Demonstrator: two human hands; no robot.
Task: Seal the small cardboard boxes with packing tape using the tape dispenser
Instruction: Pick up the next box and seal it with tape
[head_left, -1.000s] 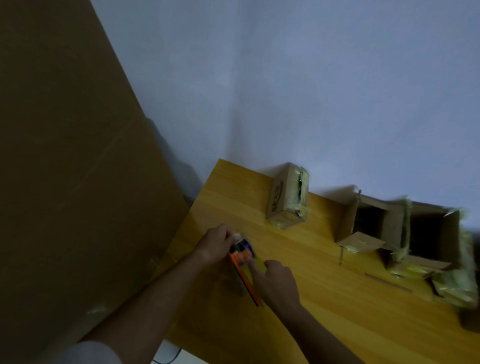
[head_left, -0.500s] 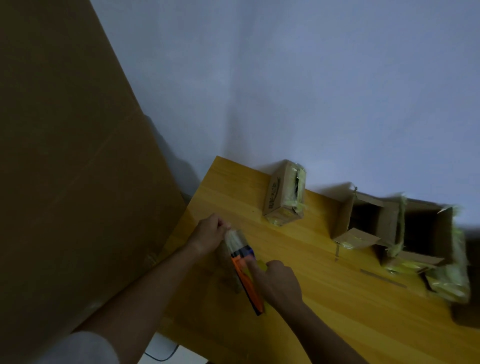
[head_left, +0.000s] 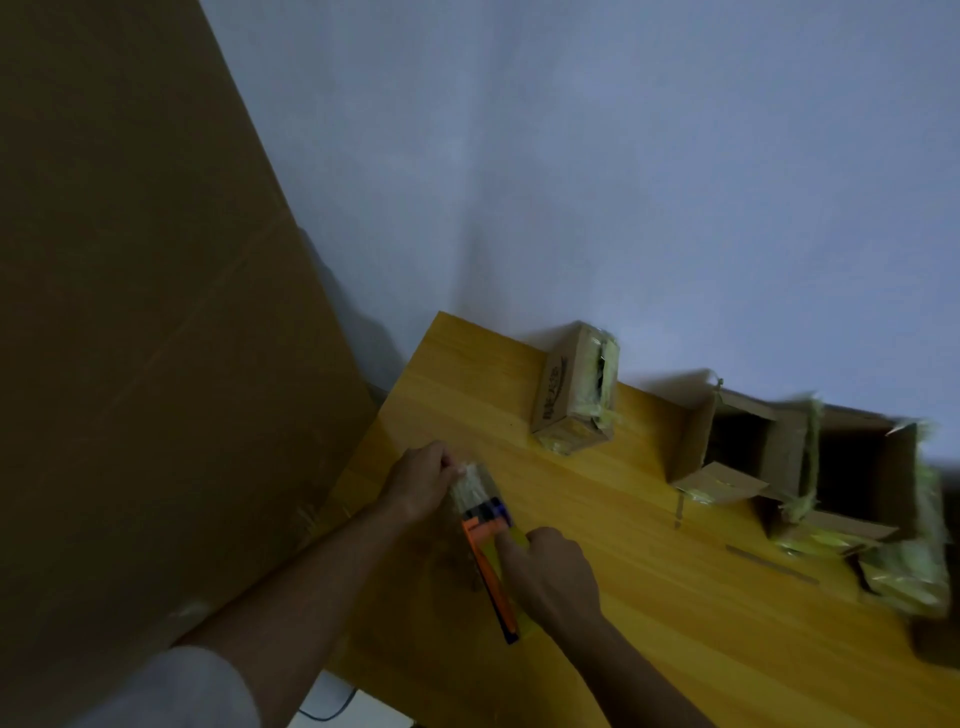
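Observation:
An orange and blue tape dispenser lies over the near left part of the wooden table. My right hand grips its handle from the right. My left hand pinches a strip of clear tape drawn out from the dispenser's head. A small cardboard box with yellowish tape on its end stands at the table's far edge. Two bigger boxes with open flaps stand to its right.
A large brown cardboard sheet leans along the left side, next to the table's left edge. A pale wall rises behind the table. A crumpled yellowish taped box sits at the far right. A thin tape strip lies on the tabletop.
My left hand has pulled away from the dispenser toward the upper left, drawing out a longer strip of tape. The dispenser and my right hand stay about where they were.

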